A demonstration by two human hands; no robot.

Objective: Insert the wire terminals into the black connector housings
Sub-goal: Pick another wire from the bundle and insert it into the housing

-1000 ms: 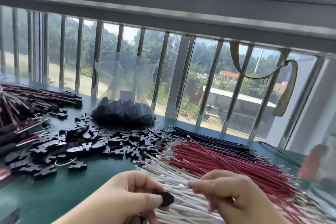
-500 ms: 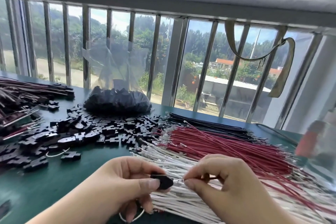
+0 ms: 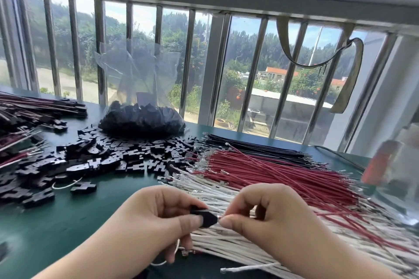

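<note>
**Terminal at housing mouth, insertion step in hand**

Far left: finished or part-built harnesses [image 3: 34, 108] piled on the green table [image 3: 68, 222]. Right of that, loose black housings [image 3: 108, 158] scattered, with a clear bag of more housings [image 3: 141, 118] behind them by the window bars [image 3: 190, 70].

Near centre: left hand [image 3: 154, 217] pinches one black housing [image 3: 205, 218] between thumb and forefinger, open end facing right. A loop of white wire [image 3: 167, 260] hangs under that hand.

Just right of it: right hand [image 3: 267, 217] pinches a wire close to its metal terminal [image 3: 219, 217], fingers curled in. The terminal tip sits at the housing mouth; can't tell whether it's started in or only touching. Wire colour is hidden by the fingers.

Right: stock wires fanned out, white [image 3: 226, 242] nearest, red [image 3: 272, 172] behind, black [image 3: 254, 148] farthest.

Judgement: mid-insertion on this housing. Next move needs the terminal lined up with the cavity, then a straight push left until it seats. Pinch stays close to the crimp so the wire doesn't buckle.
</note>
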